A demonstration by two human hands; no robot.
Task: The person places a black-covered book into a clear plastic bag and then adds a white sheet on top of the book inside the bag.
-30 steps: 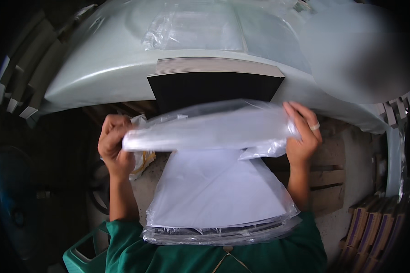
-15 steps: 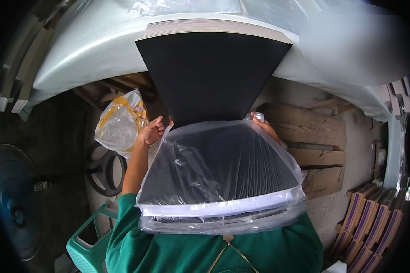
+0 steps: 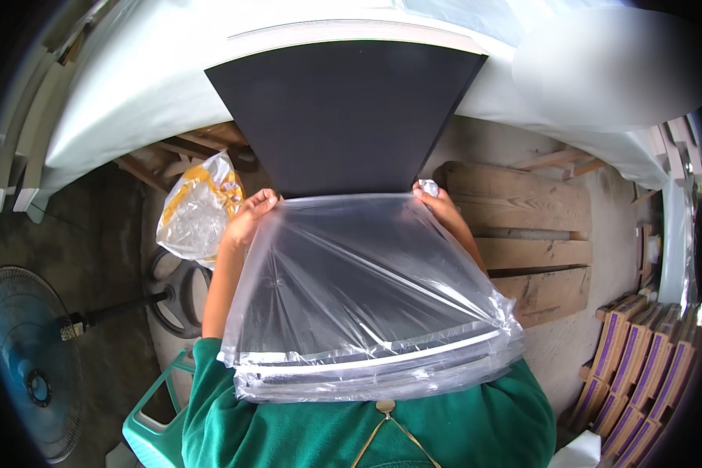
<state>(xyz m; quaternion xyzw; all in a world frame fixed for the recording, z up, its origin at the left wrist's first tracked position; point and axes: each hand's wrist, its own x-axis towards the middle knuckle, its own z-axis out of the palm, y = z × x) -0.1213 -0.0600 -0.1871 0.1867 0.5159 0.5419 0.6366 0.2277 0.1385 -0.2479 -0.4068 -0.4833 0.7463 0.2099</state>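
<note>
A flat black panel (image 3: 343,109) with a pale edge reaches from my chest out to a white-covered table (image 3: 132,86). A clear plastic bag (image 3: 359,296) covers its near half. My left hand (image 3: 249,214) grips the bag's open rim at the left side of the panel. My right hand (image 3: 438,203) grips the rim at the right side, bunching the plastic. The bag's mouth lies across the panel about halfway along it.
A yellow-and-clear plastic bag (image 3: 199,207) hangs below the table at left. A standing fan (image 3: 27,363) is at far left, a green plastic stool (image 3: 152,425) below me. Wooden pallets (image 3: 522,234) lie on the right, with stacked purple boxes (image 3: 647,351) beyond.
The bag went from bunched near my hands to drawn over the panel. Both hands have pulled its rim further along the black panel, which now reaches farther onto the table.
</note>
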